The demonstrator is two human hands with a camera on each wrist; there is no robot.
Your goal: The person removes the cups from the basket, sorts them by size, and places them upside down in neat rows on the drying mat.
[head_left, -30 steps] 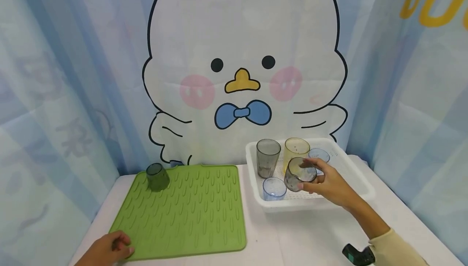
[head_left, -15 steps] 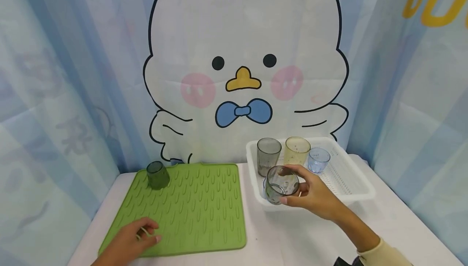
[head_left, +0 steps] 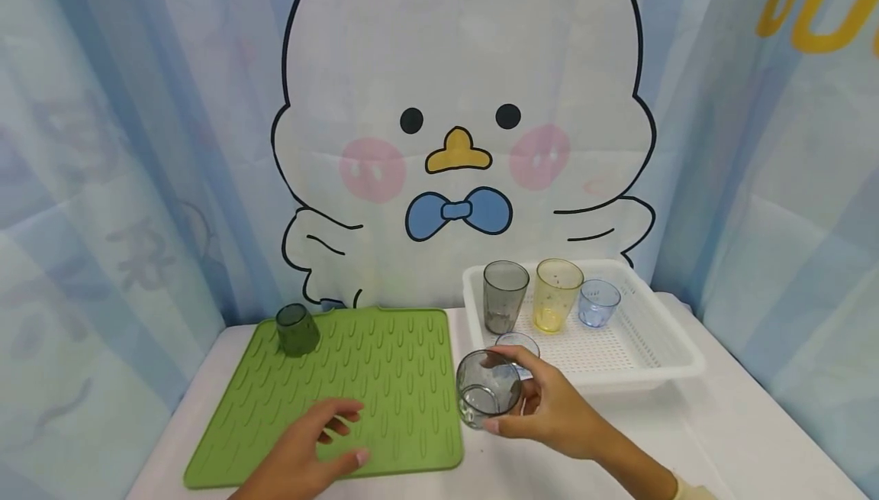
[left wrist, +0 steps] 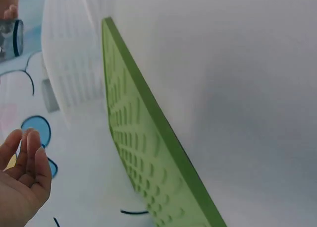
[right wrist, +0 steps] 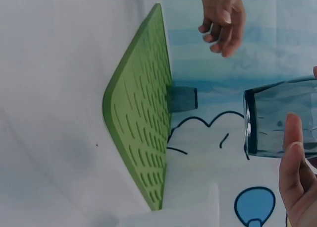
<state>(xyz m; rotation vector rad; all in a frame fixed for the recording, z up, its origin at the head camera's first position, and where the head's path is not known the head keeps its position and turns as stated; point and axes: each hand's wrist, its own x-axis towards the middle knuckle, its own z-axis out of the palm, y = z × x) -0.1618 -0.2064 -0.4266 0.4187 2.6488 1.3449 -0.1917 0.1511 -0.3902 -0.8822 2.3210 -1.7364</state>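
Note:
My right hand [head_left: 549, 408] grips a short grey glass [head_left: 481, 393] between thumb and fingers, its mouth tilted toward the head camera. The glass is held in the air between the green drying mat [head_left: 384, 439] and the white basket [head_left: 659, 372]. In the right wrist view the thumb and a finger lie along the side of the grey glass [right wrist: 272, 118]. My left hand [head_left: 309, 446] hovers over the front of the mat, fingers loosely bent and apart, holding nothing. At the mat's back left corner a dark glass [head_left: 297, 330] stands upside down.
Inside the basket stand a tall grey glass [head_left: 504, 298], a yellow glass [head_left: 555, 298] and a small blue glass [head_left: 599, 304]. Another pale blue glass [head_left: 519, 343] at the basket's near left corner is partly hidden by my right hand. A printed curtain [head_left: 453, 65] hangs behind the table.
My right hand has carried the grey glass out of the basket, left and toward me. My left hand has moved right from the mat's front left corner to above the mat.

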